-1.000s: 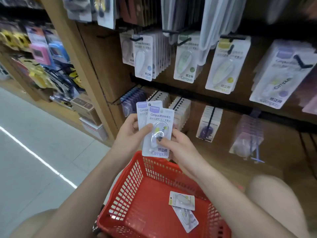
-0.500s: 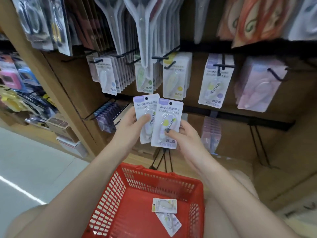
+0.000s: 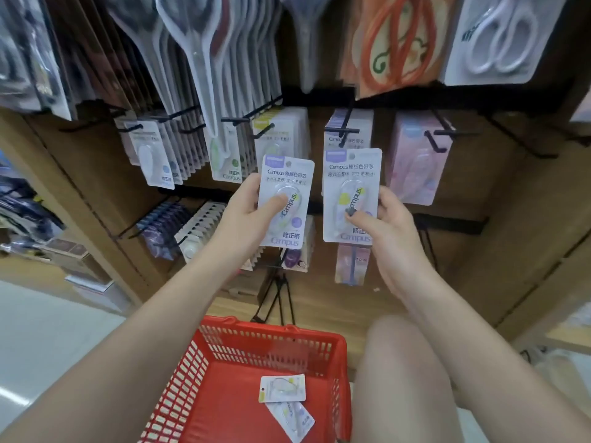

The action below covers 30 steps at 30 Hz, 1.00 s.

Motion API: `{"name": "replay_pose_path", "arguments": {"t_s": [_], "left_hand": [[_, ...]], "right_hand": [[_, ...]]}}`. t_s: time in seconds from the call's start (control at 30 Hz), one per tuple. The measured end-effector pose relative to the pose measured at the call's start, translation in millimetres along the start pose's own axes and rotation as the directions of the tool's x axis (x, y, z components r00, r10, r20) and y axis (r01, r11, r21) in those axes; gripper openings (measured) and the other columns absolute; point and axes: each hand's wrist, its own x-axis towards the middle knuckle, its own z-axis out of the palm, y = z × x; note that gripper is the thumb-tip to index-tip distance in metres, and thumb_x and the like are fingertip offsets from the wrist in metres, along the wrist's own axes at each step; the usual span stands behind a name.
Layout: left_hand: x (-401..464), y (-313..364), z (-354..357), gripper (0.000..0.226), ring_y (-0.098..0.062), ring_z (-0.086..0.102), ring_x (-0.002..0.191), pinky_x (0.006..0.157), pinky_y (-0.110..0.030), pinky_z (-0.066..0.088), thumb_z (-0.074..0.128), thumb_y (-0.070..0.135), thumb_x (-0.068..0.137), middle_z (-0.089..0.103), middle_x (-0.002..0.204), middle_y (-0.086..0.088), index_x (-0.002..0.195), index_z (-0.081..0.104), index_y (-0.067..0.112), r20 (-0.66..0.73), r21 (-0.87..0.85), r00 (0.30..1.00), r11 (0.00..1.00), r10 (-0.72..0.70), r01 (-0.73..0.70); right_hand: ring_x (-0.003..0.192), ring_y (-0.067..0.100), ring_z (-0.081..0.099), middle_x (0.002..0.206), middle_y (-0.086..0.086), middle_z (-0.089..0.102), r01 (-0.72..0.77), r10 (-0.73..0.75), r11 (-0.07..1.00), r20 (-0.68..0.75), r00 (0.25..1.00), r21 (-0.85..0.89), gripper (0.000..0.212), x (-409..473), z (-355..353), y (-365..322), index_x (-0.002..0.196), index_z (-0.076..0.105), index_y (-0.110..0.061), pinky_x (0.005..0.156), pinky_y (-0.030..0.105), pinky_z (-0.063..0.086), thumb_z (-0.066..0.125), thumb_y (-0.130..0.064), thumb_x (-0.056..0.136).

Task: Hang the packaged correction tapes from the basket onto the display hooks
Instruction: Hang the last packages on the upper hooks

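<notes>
My left hand [image 3: 248,207] grips one white packaged correction tape [image 3: 289,177], thumb across its blister. In my right hand [image 3: 388,227] is a second white pack [image 3: 350,174], pinched at its lower right. Both packs are upright in front of the display, just below a black hook [image 3: 343,134] carrying matching purple-topped packs. The right pack's top sits right under that hook's tip. A red basket [image 3: 271,343] stands below, with two more packs [image 3: 283,388] lying flat on its floor.
Rows of black hooks with other correction tape packs [image 3: 153,155] run along the wooden panel. Pink packs [image 3: 415,161] hang to the right, scissors [image 3: 499,36] above. Lower hooks hold small refill packs [image 3: 198,228]. My bare knee [image 3: 403,362] is beside the basket.
The two packs, held overlapping before, have been drawn apart, one in each hand. Both hands rose toward the hooks, and the view tilted upward.
</notes>
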Motion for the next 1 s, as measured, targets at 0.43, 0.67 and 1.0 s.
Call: {"name": "replay_pose_path", "arguments": {"t_s": [0.43,0.67,1.0], "left_hand": [[5.1,-2.0,-9.5,0.017,0.01,0.065,0.081,0.062,-0.012,0.052,0.054,0.014,0.102,0.068,0.089,0.031,0.106,0.061,0.029,-0.11,0.025,0.992,0.998,0.057,-0.055],[4.9,14.4,9.5,0.012,0.006,0.069,0.09,0.072,-0.014,0.053,0.061,0.018,0.103,0.071,0.096,0.025,0.113,0.059,0.024,-0.01,-0.003,0.99,0.99,0.143,-0.143],[18.3,25.4,48.2,0.015,-0.002,0.071,0.102,0.081,-0.023,0.058,0.061,0.024,0.105,0.072,0.107,0.015,0.12,0.058,0.024,0.081,-0.069,0.994,0.995,0.075,-0.069]], "right_hand": [[0.108,0.014,0.073,0.115,-0.004,0.076,0.013,-0.014,0.994,-0.005,1.0,-0.109,0.028,11.3,17.1,-10.8,0.118,0.067,-0.025,0.099,0.048,0.059,0.066,-0.007,0.097],[0.102,0.01,0.074,0.108,-0.007,0.078,-0.052,0.038,0.988,-0.099,0.994,-0.146,0.018,40.4,11.7,-2.5,0.111,0.066,-0.028,0.092,0.036,0.06,0.071,-0.018,0.097],[0.103,0.027,0.073,0.108,0.005,0.076,-0.164,0.126,0.963,-0.183,0.975,-0.212,0.013,73.2,11.1,2.8,0.103,0.063,-0.02,0.097,0.055,0.058,0.07,-0.023,0.092]]}}
